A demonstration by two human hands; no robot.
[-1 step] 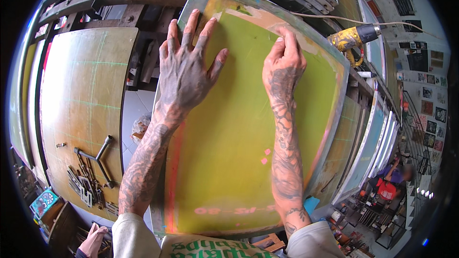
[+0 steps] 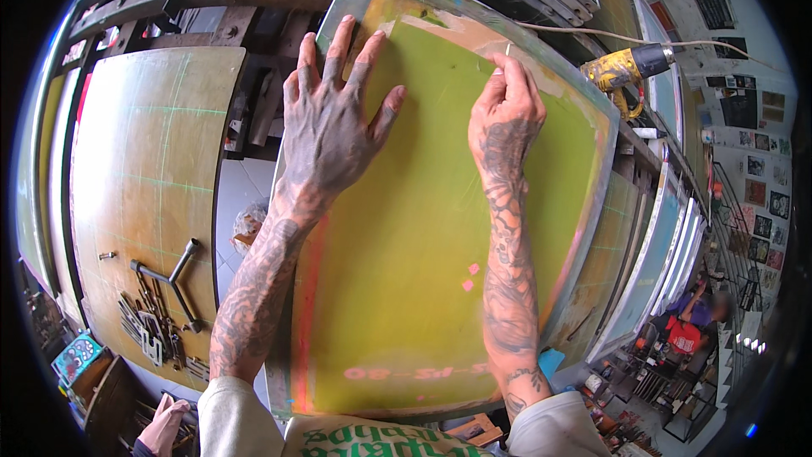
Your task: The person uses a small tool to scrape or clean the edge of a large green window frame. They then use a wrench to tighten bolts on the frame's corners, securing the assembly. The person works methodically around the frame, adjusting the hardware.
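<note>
A large screen-printing frame (image 2: 423,237) with yellow-green mesh lies in front of me, its far border partly covered by torn tan strips (image 2: 457,34). My left hand (image 2: 330,114) rests on its far left part, fingers spread and holding nothing. At the far right edge of the green area, my right hand (image 2: 507,106) is closed in a pinch. A small whitish sliver (image 2: 508,49) sticks out at its fingertips; what it belongs to is hidden by the fingers. Pink marks (image 2: 468,286) dot the mesh near my right forearm.
A yellow and black heat gun (image 2: 626,66) sits past the frame's right corner, with a pale cord behind it. On the board to the left are a three-armed wrench (image 2: 173,279) and several metal tools (image 2: 152,322). People (image 2: 689,322) are at the far lower right.
My right hand has shifted very slightly to the right, and the whitish sliver now shows at its fingertips. My left hand stays in place on the frame.
</note>
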